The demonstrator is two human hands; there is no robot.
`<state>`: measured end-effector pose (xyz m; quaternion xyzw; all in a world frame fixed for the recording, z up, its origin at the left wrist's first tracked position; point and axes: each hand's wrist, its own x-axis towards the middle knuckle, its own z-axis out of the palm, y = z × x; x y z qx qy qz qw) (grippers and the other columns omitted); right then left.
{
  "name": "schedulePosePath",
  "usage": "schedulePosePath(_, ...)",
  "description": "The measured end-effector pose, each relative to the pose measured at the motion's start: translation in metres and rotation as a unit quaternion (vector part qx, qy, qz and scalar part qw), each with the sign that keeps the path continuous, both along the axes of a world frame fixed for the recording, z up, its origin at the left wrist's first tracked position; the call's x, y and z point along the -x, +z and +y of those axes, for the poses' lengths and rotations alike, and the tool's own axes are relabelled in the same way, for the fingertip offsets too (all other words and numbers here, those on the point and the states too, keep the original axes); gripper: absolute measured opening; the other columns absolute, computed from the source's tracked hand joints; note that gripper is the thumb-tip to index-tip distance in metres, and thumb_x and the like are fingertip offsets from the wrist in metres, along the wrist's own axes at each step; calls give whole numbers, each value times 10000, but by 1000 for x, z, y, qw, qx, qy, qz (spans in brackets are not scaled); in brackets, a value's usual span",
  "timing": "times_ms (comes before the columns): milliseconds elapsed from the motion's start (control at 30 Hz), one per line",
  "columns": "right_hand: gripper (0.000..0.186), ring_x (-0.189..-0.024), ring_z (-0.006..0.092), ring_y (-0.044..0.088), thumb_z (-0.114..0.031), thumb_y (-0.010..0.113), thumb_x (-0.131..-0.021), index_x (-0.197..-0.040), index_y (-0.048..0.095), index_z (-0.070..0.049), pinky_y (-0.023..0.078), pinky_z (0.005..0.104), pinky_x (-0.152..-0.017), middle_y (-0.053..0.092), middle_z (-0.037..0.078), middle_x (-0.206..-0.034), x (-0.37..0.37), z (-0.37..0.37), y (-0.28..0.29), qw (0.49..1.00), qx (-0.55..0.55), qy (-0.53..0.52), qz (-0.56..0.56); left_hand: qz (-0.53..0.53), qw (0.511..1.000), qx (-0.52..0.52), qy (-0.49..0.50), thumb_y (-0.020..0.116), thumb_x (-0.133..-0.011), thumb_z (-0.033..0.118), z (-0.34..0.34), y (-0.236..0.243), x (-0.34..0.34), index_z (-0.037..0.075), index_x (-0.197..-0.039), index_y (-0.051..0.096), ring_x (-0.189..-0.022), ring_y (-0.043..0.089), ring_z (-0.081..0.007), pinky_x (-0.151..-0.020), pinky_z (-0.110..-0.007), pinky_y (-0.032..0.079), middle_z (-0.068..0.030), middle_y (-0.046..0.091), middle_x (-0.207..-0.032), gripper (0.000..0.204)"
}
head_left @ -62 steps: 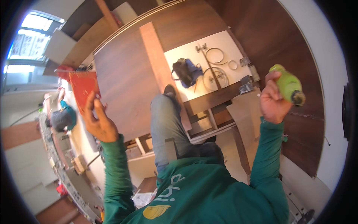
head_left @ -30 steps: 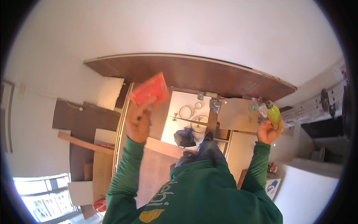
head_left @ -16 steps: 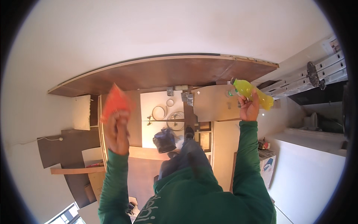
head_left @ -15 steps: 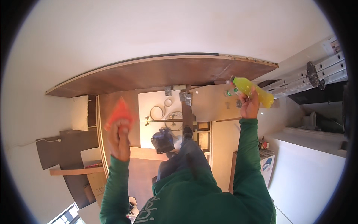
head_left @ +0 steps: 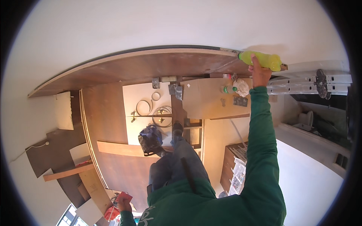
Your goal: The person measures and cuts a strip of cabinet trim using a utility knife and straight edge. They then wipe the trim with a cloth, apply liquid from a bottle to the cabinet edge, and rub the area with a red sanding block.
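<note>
My right hand (head_left: 259,74) is closed round a plastic bottle (head_left: 264,61) of yellow-green liquid. The bottle lies nearly level, its green-capped neck pointing left, over the right end of a long brown board's edge (head_left: 226,54). I cannot tell whether it touches the board. Low on the left, close to my body, my left hand (head_left: 123,204) grips a flat red piece (head_left: 124,196), thin and straight-edged; its exact kind does not show.
Ahead, a brown panel carries coiled edging strips (head_left: 143,108), a dark bag (head_left: 150,139) and a second bottle (head_left: 228,89) beside a crumpled white bundle (head_left: 241,87). A metal ladder (head_left: 301,82) stands right. Cut boards (head_left: 75,171) lie left.
My right hand has carried the bottle up and to the right, to the long board's edge. My left hand has drawn back toward my body with the red piece. The view has shifted.
</note>
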<state>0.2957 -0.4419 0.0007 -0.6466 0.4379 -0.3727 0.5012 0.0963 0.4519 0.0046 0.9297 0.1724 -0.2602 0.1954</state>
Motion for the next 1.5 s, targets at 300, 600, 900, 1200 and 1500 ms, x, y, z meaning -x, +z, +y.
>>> schedulePosePath(300, 375, -690, 117, 669, -256, 887, -883, -1094, 736, 15, 566, 262, -612, 742, 60, -918, -21, -18, -14, 994, 46, 31, 99, -27, 998, 20, -45, 671, -852, 112, -59, -11, -24, 22, -955, 716, -825, 727, -354, -771, -441, 558, -192, 740, -881, 144)
schedulePosePath(600, 409, -664, 108, 661, -329, 916, -857, -1030, 764, 8, 544, 254, -596, 742, 46, -893, -26, -25, -21, 984, 71, 69, 146, -1, 999, 23, -25, 662, -874, 125, -76, -20, -30, 27, -969, 714, -854, 720, -350, -781, -439, 550, -186, 740, -903, 146)
schedulePosePath(900, 432, -634, 103, 636, -400, 901, -859, -946, 769, 2, 537, 263, -590, 727, 37, -815, -27, -44, -16, 950, 163, 56, 261, -125, 992, -9, 14, 620, -943, 149, -97, -51, -51, 17, -1072, 689, -836, 655, -261, -766, -395, 524, -131, 716, -969, 197)
schedulePosePath(1200, 486, -619, 119, 643, -445, 902, -837, -906, 787, 21, 547, 273, -614, 714, 41, -733, -46, -14, -6, 950, 179, 98, 237, -83, 995, 45, -42, 636, -975, 129, -148, -108, -89, 31, -1137, 691, -846, 631, -253, -777, -405, 516, -132, 712, -1029, 198)
schedulePosePath(1500, 503, -702, 110, 667, -428, 904, -839, -1031, 783, 22, 576, 253, -649, 751, 45, -903, -39, -15, -12, 970, 145, 114, 156, -47, 994, 48, -86, 634, -956, 120, -106, -132, -103, 32, -1088, 688, -837, 652, -250, -767, -403, 522, -120, 696, -969, 168)
